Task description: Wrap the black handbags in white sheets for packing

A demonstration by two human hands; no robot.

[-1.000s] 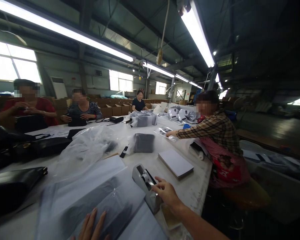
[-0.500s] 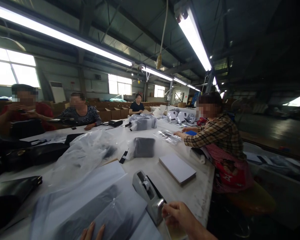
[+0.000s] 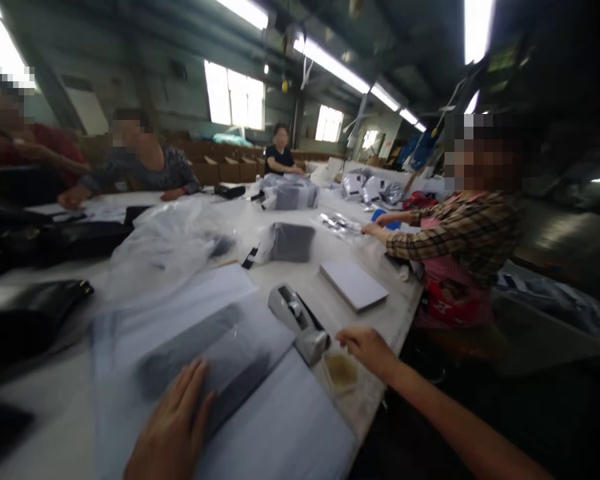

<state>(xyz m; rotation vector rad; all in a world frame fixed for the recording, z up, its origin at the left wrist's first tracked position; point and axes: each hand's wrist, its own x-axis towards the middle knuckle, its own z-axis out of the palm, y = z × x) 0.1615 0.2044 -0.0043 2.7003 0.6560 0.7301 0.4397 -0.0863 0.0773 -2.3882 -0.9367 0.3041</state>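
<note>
Grey plastic tape dispenser (image 3: 299,320): just short of my twelve o'clock, on the white table (image 3: 57,400), lying between the bagged item and the white stack.
Right hand (image 3: 364,347): I have it at one o'clock, beside the dispenser's near end and apart from it; thumb and fingertips are drawn together in a pinch. I can't tell whether a piece of tape is between them.
Left hand (image 3: 175,420): at ten o'clock, palm down, fingers extended and pressed flat on the bagged item, not closed round it.
Dark grey item in a clear plastic bag (image 3: 195,350): at eleven o'clock, lying flat, partly under my left fingers, on pale plastic sheets (image 3: 285,420).
Shallow pale tray with an amber bottom (image 3: 341,373): one o'clock, just beside the dispenser's near end.
White rectangular stack (image 3: 355,283): between twelve and one, beyond my right hand.
Grey bundle wrapped in clear plastic (image 3: 293,241): twelve, past the dispenser; a black tag with white marks (image 3: 251,257) lies to its left.
Crumpled translucent plastic (image 3: 155,233): eleven.
Glossy black bag (image 3: 30,303): ten, blurred.
Co-worker in plaid sleeves (image 3: 460,233): between one and two, both hands forward near shiny clear packets (image 3: 337,225) and a blue object (image 3: 386,219).
</note>
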